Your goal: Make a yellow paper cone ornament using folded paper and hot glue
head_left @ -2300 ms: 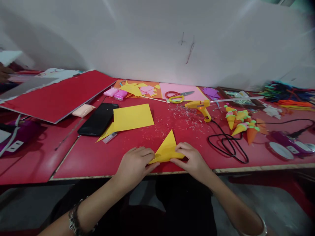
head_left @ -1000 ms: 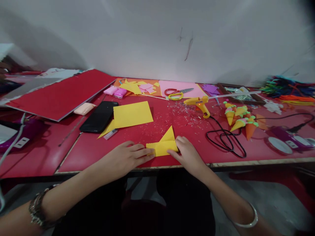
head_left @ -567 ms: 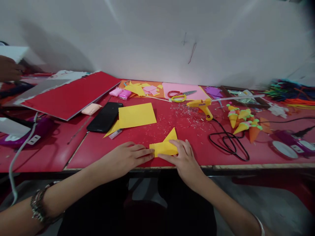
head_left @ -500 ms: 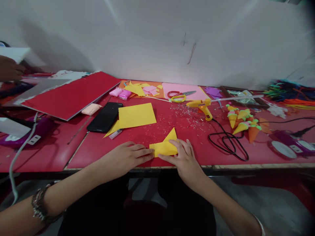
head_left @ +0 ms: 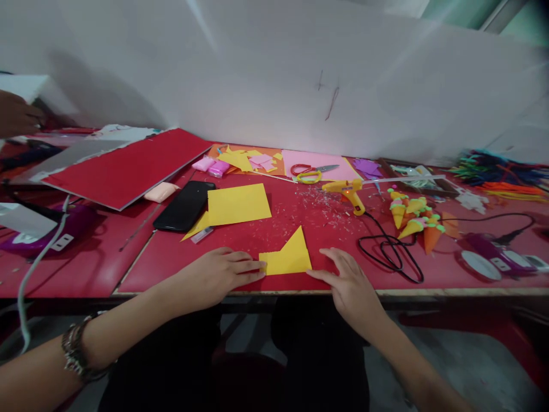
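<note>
A folded piece of yellow paper lies on the red table near its front edge, with a pointed corner sticking up at its right. The fingertips of my left hand rest on the paper's left end, the fingers close together. At its lower right corner, my right hand touches with the thumb, fingers spread and raised off the paper. Behind it lies a yellow rectangular sheet, beside a black phone.
A yellow glue gun with a looped black cord stands behind my right hand. Scissors, small cones and a purple power strip are on the table. A red board lies left; another person's hand is far left.
My right hand has slid right off the middle of the folded paper and its fingers have opened, uncovering the paper. The left hand stays nearly in place. The view has shifted slightly.
</note>
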The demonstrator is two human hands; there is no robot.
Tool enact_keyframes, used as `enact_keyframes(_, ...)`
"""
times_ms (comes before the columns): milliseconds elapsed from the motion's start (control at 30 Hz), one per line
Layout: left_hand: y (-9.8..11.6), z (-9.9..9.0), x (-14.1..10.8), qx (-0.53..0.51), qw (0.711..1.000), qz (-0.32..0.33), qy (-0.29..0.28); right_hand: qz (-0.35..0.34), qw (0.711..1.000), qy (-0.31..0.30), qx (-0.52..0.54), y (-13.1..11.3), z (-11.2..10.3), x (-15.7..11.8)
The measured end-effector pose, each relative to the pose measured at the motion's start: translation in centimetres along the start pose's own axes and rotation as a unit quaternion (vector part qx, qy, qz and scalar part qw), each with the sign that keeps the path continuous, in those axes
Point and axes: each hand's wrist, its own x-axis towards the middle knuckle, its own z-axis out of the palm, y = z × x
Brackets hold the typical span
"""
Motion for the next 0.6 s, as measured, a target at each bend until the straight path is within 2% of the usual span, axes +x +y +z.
enact_keyframes(233,-0.1,-0.9,-0.1,-0.035,0.999,0.008,-0.013,0.001,1.000,0.003,0.011,0.4,-1.0,1.4)
enact_keyframes(433,0.3,-1.5,-0.5,-0.075,0.997,-0.002,-0.006,0.012,0.987,0.058,0.149,-0.9,-0.7,3.9)
enact_keyframes(500,0.3,-1.4,-0.5,-0.089,0.996,-0.005,0.003,-0.017,0.983,0.024,0.182,-1.0,-0.4,4.7)
enact_keyframes(600,0.3,-1.3,-0.5,-0.111,0.994,-0.012,0.015,-0.059,0.981,-0.061,0.176,-1.1,-0.3,5.8)
